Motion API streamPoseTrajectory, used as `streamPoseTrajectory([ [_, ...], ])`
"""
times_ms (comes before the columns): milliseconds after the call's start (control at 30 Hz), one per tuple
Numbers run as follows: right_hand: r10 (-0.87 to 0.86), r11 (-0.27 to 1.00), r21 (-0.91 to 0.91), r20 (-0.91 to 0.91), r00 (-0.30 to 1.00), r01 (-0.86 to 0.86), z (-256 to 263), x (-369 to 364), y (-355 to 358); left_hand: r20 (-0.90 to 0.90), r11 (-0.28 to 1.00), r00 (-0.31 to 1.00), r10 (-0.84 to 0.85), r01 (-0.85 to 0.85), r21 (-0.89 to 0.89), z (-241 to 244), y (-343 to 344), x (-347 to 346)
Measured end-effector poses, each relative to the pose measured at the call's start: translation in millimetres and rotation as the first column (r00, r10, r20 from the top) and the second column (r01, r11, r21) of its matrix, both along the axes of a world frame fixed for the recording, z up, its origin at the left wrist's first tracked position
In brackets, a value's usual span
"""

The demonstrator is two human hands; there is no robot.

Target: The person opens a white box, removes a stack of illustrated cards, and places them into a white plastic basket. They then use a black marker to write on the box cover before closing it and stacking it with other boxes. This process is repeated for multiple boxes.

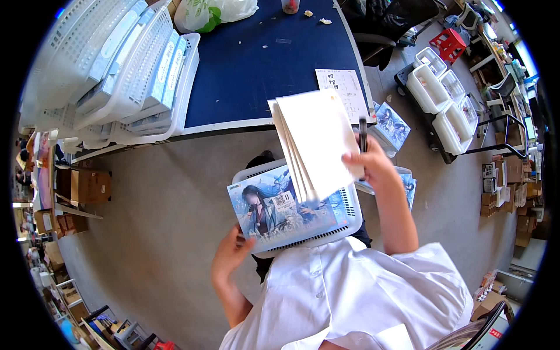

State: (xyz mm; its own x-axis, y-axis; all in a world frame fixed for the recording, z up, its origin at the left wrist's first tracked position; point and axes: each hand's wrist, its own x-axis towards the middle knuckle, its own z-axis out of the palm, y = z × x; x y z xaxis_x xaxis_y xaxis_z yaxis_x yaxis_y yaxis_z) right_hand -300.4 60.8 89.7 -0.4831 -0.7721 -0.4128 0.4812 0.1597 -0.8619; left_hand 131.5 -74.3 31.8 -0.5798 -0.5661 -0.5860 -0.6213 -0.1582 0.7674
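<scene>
A white plastic basket (355, 218) rests on my lap. It holds flat blue boxes with illustrated figures, and the top illustrated box (262, 214) bears a sticker with a printed code. My left hand (232, 253) grips that box by its near-left corner, thumb on the upper face. Fanned stiff white sheets (317, 140), perhaps cards or folders, are held in my right hand (374, 162) above the basket, covering the box's far-right part. A black pen (362, 135) is also in my right hand, standing up behind the sheets.
On the blue-topped table (245, 83) stand stacked white baskets (144, 78) with boxes, a plastic bag (214, 15) and a handwritten sheet (337, 81). More illustrated boxes (393, 124) are low on my right. Beyond them stands a trolley (446, 153) with white bins (453, 127).
</scene>
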Motion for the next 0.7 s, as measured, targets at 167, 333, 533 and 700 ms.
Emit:
streamPoseTrajectory([
  [167, 0.057, 0.996, -0.067, 0.040, 0.998, -0.055, -13.0, 48.2, 39.1, -0.348, 0.847, 0.937, 0.042, -0.217, -0.484, 58.0, -9.1, -60.7],
  [333, 0.205, 0.978, 0.064, -0.115, 0.972, -0.198, -10.7, 69.1, 33.4, -0.763, 0.947, 0.566, 0.312, -0.255, 0.198, 68.3, 10.5, -142.8],
  [533, 0.094, 0.993, 0.091, -0.268, 0.959, -0.072, -28.3, 78.5, 36.1, -0.831, 0.965, 0.494, 0.256, -0.176, 0.194, 94.4, 0.9, -165.7],
  [700, 0.051, 0.999, 0.025, -0.478, 0.877, -0.044, -39.4, 79.2, 34.3, -0.760, 0.969, 0.602, 0.247, -0.162, 0.187, 64.6, 1.6, -164.3],
])
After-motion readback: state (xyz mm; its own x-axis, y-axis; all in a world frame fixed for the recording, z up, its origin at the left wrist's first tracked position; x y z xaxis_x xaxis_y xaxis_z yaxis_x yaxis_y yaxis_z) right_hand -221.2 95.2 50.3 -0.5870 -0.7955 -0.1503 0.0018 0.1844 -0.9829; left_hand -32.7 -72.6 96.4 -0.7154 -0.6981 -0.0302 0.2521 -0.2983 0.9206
